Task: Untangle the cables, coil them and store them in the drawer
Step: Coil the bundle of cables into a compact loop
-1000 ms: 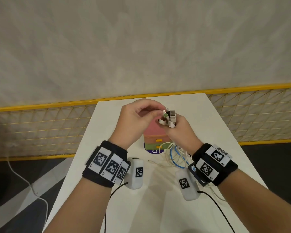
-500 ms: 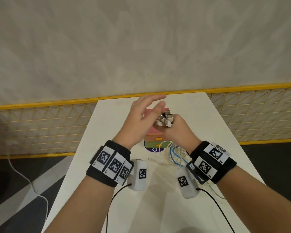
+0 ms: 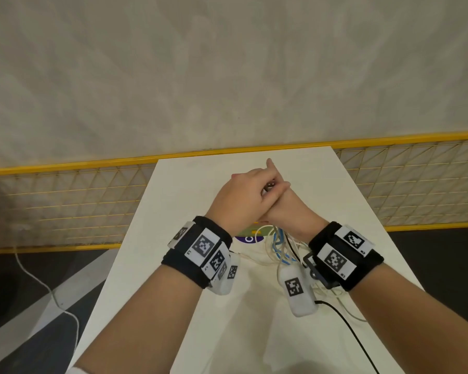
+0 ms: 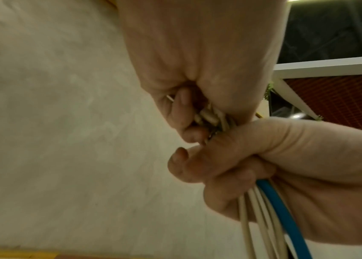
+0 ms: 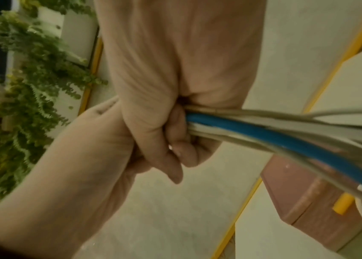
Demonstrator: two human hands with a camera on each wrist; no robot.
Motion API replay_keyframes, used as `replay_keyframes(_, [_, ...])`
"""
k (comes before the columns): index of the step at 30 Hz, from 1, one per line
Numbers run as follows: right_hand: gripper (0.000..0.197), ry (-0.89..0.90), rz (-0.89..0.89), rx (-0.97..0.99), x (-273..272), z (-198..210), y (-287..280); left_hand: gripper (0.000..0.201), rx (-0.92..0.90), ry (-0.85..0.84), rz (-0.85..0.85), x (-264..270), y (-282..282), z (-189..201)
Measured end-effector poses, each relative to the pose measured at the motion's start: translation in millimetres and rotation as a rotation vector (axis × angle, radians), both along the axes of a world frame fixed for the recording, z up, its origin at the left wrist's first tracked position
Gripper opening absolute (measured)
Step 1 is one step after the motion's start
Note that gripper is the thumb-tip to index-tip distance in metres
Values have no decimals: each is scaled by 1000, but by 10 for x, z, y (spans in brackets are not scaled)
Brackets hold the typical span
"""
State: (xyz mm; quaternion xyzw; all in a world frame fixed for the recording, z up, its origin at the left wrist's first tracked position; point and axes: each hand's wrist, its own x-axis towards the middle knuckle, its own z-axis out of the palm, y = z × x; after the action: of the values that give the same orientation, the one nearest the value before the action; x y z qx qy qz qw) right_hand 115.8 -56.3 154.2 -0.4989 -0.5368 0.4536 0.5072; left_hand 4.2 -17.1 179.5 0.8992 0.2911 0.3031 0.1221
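The right hand [image 5: 175, 73] is closed in a fist around a bundle of cables [image 5: 264, 129], several white ones and one blue cable [image 4: 279, 208], which run out of the bottom of the fist and hang toward the table [image 3: 189, 201]. The left hand [image 3: 241, 201] lies over the top of that fist, its fingers [image 4: 182, 108] curled down onto the white connector ends [image 4: 208, 115] that stick out above the right hand's grip, pinching them; in the head view one finger of the left hand points away from the person, past the fist. Both hands are held together above the table. Below the fist the cables spread into loose loops [image 3: 278, 247] that lie on the tabletop between the two wrists. Directly beneath the joined hands stands a small drawer unit [image 5: 308, 201] with a pink top section and a yellow handle [image 5: 341, 204]; from the head view only a sliver of its lower front shows under the hands, so whether any drawer is pulled out cannot be told. Each wrist carries a black band with printed square markers [image 3: 203, 245], and a white camera pod [image 3: 299, 291] hangs under the right wrist just beside the cable loops.
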Motion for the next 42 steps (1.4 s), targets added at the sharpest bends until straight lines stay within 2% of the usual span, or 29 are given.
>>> replay_keyframes(1, [76,-45,7,1,22,-15,3,20,-65,-49,8,-1,16,-4])
replay_keyframes(4, [7,-356,74,-8,162,-11,-39,19,-232,-255,120,-82,110,-30])
replay_keyframes(6, [27,-519,99,-54,267,-91,-61,25,-333,-283,176,-197,234,-71])
replay_keyframes(8, [35,-661,91,-49,326,-141,-66,27,-469,-182,145,-281,336,-120])
replay_keyframes(10, [32,-824,111,-22,347,-174,-38,25,-443,-39,144,-316,397,-173])
replay_keyframes(12, [31,-932,146,-12,315,-156,-6,26,-330,-45,127,-285,352,-161])
replay_keyframes(14, [30,-960,179,-7,278,-132,-2,28,-362,-62,-21,-197,254,-145])
replay_keyframes(16, [22,-862,190,-57,293,-94,-27,50,-489,124,-152,-90,144,-197])
replay_keyframes(18, [29,-882,197,-74,327,-44,-52,72,-564,256,-172,-37,129,-300])
replay_keyframes(21, [15,-990,258,29,347,7,16,87,-525,266,-139,-55,190,-391])
replay_keyframes(23, [16,-964,227,47,373,17,60,80,-459,288,-120,-51,184,-363])
replay_keyframes(25, [21,-920,200,60,471,12,53,62,-386,323,-88,-54,201,-320])
replay_keyframes(27, [14,-834,184,32,652,-12,22,42,-381,328,-45,-133,279,-307])
replay_keyframes(28, [14,-819,172,13,741,-28,-7,33,-407,280,-33,-196,325,-305])
replay_keyframes(30, [18,-786,125,-32,874,-100,-76,27,-503,81,11,-306,389,-311])
replay_keyframes(33, [15,-656,29,-39,810,-182,-144,35,-555,-263,151,-246,414,-331])
replay_keyframes(37, [20,-543,-107,92,488,-193,-57,39,-775,-561,196,53,309,-336])
replay_keyframes(42, [30,-678,-41,118,281,-288,70,46,-936,-640,146,216,221,-344])
